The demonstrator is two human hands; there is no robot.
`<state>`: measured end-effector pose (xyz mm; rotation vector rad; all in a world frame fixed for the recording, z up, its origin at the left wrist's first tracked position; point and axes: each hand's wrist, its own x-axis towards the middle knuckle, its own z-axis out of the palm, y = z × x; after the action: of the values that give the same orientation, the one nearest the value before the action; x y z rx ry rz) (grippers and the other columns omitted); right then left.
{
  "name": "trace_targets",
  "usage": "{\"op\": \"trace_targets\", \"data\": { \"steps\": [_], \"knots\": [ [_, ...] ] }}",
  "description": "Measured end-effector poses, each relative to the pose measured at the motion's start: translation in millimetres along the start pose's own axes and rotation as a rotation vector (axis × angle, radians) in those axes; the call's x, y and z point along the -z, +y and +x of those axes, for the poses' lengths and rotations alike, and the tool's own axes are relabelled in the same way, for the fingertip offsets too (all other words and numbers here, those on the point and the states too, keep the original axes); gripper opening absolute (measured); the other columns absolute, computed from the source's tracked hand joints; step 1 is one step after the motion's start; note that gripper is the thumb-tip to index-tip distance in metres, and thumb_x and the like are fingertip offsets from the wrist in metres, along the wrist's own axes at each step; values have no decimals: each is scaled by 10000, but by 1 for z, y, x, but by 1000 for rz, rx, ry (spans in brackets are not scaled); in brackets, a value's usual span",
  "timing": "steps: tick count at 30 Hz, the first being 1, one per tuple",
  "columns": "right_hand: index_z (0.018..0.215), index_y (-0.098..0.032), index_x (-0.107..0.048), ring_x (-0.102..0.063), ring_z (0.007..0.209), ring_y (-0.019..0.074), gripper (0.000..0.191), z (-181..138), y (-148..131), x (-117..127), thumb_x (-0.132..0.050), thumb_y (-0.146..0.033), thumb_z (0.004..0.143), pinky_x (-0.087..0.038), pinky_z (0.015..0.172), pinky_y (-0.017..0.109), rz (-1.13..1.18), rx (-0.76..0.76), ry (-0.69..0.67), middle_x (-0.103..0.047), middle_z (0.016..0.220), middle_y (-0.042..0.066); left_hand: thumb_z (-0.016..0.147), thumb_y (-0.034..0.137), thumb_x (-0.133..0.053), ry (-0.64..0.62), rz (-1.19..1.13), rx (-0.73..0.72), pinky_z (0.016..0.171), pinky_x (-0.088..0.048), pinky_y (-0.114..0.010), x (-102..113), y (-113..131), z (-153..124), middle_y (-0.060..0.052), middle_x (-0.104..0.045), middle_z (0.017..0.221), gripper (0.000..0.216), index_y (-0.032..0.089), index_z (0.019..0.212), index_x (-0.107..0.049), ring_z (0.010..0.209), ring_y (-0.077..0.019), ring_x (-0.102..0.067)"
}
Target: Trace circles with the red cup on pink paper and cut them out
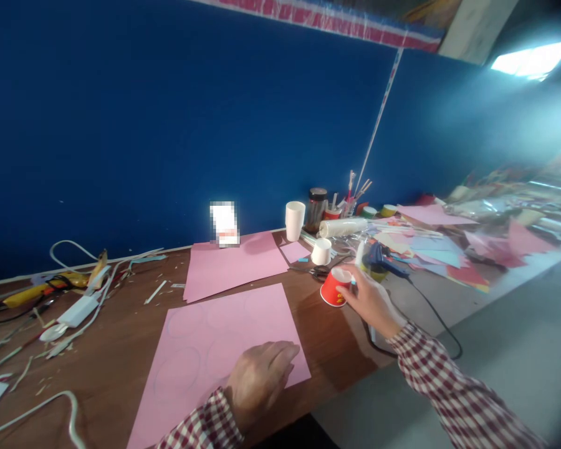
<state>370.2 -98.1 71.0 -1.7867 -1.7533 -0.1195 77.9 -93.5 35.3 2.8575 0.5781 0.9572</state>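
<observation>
Single view from my head
It faces forward and down, from near above the pink rectangular paper sheet with drawn circles (219,343), toward the flat blue panel (191,125) beyond it.

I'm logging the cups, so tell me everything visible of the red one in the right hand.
The red cup looks like paper, with yellow marks on its side and a white rim. It is inverted, narrow pale base up. The right hand holds it at the brown tabletop, right of the nearer pink sheet; whether its rim touches down is unclear.
</observation>
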Motion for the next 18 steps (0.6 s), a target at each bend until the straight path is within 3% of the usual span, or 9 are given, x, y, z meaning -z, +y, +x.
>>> {"op": "trace_targets", "data": {
  "steps": [5,8,13,16,18],
  "knots": [
    [1224,-222,-465,-569,1087,249,407,-3,-4,6,-550,-331,842,-471,880,387,-15,26,-9,-583,1214,77,831,121,-479,26,-13,1,651,-556,-302,-5,-1,-5,-56,-700,943,283,188,1104,-518,798,-188,-668],
    [1265,-198,-447,-514,1162,260,369,-4,-3,12,-440,-288,907,-429,945,405,-52,37,13,-545,1264,108,822,117,-494,53,-17,-3,636,-549,-301,-5,-1,-6,-60,-700,923,298,182,1112,-514,780,-190,-664],
    [1372,-205,-360,-586,1051,249,457,2,0,23,-318,-180,918,-469,880,401,-65,40,2,-596,1178,115,811,102,-496,65,-47,-18,633,-545,-298,-5,-1,-7,-69,-699,902,318,176,1119,-516,768,-189,-661],
    [1446,-169,-176,-608,1018,243,555,2,-21,25,-346,-214,920,-492,853,393,71,62,-23,-614,1146,133,802,97,-495,57,-89,-12,640,-551,-302,-3,2,-7,-63,-700,888,321,188,1108,-534,754,-187,-663],
    [1417,-146,-187,-639,910,219,535,-4,-48,20,-374,-255,928,-520,796,359,249,6,-27,-651,1037,122,806,125,-515,71,-166,107,670,-557,-314,0,6,-5,-66,-694,921,319,205,1114,-539,791,-194,-663]
  ]
}}
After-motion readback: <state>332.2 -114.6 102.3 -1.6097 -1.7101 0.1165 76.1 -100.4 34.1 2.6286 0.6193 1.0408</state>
